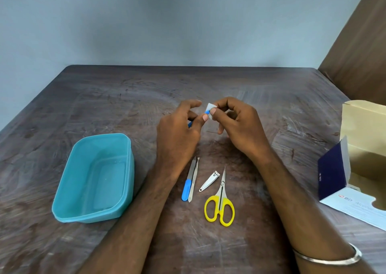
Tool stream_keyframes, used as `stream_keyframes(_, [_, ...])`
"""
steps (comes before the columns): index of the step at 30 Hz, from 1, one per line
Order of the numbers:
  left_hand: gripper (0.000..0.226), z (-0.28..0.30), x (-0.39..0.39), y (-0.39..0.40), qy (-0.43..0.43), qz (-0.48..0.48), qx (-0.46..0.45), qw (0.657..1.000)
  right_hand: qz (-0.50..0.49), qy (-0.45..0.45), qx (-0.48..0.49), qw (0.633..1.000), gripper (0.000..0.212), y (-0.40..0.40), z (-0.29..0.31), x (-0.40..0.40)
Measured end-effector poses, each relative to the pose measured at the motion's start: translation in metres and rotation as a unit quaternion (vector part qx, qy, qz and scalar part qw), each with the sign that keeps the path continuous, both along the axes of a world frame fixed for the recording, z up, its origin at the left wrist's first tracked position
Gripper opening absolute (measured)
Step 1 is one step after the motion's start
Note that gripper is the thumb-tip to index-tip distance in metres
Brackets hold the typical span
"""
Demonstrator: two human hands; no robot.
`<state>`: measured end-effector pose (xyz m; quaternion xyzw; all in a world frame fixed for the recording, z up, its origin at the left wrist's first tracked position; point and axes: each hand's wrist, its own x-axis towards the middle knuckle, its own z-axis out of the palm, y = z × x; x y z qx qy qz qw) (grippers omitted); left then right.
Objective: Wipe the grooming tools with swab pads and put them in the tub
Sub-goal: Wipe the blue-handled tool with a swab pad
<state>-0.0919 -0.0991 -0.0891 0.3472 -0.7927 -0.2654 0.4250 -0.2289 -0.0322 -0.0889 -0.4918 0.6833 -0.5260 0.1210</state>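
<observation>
My left hand [179,127] pinches a small blue tool [207,112] above the table's middle; most of that tool is hidden by the fingers. My right hand [238,123] pinches a white swab pad [210,108] against the tool's tip. On the table below my hands lie a blue-handled nail file [187,187], a metal cuticle tool [194,179], a nail clipper [209,180] and yellow-handled scissors [220,204]. The teal tub [62,190] stands at the left with nothing in it.
An open swab box [353,181] with a blue flap sits at the table's right edge. The dark wooden table [125,98] meets a grey wall at the back. A metal bangle [334,259] circles my right wrist.
</observation>
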Motion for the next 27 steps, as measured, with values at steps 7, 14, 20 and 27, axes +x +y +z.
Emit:
stream_keyframes(7, [0.013,-0.005,-0.001,-0.005,0.101,-0.027,0.133,0.986,-0.033,-0.16,-0.058,0.985,0.006,0.001,0.002,-0.003])
stream_keyframes(14, [0.014,-0.004,-0.001,-0.003,0.174,-0.059,0.208,0.961,0.002,-0.237,-0.047,0.97,0.006,0.001,0.001,-0.002])
stream_keyframes(20, [0.01,-0.006,-0.001,-0.005,0.185,-0.06,0.221,0.956,0.039,-0.227,-0.035,0.972,0.013,-0.001,-0.001,0.002])
stream_keyframes(27, [0.011,-0.005,-0.004,-0.003,0.215,-0.092,0.25,0.94,0.076,-0.273,-0.048,0.958,0.008,-0.002,-0.002,0.006])
